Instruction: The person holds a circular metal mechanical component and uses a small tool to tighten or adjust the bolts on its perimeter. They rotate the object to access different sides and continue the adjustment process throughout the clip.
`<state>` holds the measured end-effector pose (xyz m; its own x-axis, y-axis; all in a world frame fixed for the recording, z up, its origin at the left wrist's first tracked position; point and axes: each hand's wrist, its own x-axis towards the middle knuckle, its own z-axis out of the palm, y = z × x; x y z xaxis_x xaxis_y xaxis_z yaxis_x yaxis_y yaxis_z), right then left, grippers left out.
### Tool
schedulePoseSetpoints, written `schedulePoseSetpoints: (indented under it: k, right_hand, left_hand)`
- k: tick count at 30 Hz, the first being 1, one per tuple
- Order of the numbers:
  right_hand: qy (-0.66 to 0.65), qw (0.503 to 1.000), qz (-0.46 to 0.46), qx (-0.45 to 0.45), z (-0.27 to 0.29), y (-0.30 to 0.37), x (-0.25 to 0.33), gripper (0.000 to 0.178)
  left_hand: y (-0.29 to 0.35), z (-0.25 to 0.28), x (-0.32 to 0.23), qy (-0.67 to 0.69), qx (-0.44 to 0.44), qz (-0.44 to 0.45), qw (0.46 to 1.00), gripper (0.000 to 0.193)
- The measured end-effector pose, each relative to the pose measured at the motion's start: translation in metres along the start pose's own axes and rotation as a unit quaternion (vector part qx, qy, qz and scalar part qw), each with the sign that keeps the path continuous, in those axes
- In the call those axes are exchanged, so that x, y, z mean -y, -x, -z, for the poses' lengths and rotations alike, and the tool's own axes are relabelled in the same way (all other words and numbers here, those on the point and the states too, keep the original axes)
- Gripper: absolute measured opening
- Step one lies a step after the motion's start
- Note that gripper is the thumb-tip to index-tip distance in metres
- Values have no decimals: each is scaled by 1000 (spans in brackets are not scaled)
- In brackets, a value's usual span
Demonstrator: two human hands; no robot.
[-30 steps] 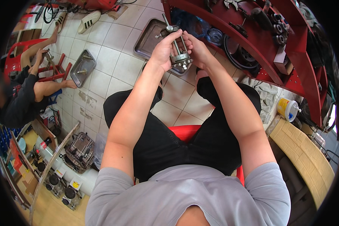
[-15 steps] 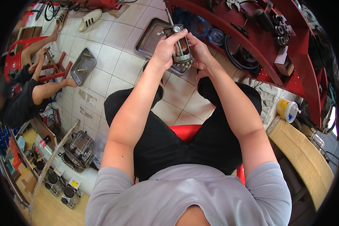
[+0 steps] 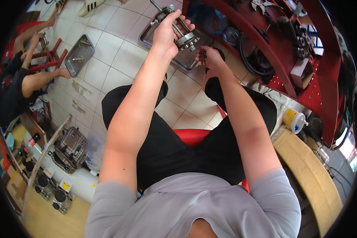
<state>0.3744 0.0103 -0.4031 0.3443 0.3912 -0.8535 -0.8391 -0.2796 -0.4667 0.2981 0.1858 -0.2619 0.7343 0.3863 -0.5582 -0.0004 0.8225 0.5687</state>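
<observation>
My left hand (image 3: 168,33) grips a metal assembly (image 3: 179,31) of rods, bolts and a round plate, held out above a steel tray (image 3: 183,60) on the tiled floor. My right hand (image 3: 211,61) is just to the right and a little lower, its fingers pinched on a small dark part (image 3: 204,58) beside the assembly. I sit on a red stool (image 3: 192,137) with my knees apart, both forearms stretched forward.
A red metal rack (image 3: 305,67) with belts, gears and parts stands at the right. A second steel tray (image 3: 78,54) lies at left near another person's arm (image 3: 39,79). An engine block (image 3: 69,148) and cylinders are at lower left; a yellow-and-white container (image 3: 294,119) is at right.
The metal assembly went up and away from me in my left hand. My right hand came off it and now holds a small part lower down.
</observation>
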Motion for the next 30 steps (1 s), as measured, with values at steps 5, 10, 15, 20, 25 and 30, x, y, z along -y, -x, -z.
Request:
schedulePoseSetpoints:
  k: [5,10,15,20,25,30]
  right_hand:
    - [14,999,-30,18,12,-67,-51,25]
    - [163,982,-79,-53,22,-113,-83,34]
    - [466,884,-7,-29,27,-154,-102,30]
    - [612,788,53,-29,36,-173,-132,28]
    - [622,779,56,-57,35,-176,-142,28]
    - [576,810,72,-79,36,-172,-134,27]
  left_hand:
    - [-2,10,-25,39,-22,-26,999,27]
    - [-9,9,-37,53,-38,-27,998,26]
    - [-5,5,-44,24,-93,-24,995,31]
    - [-12,14,-49,2,-104,-18,994,33]
    - [-10,21,-55,5,-123,-30,992,34]
    - [-14,23,-54,-13,-116,-37,993,34]
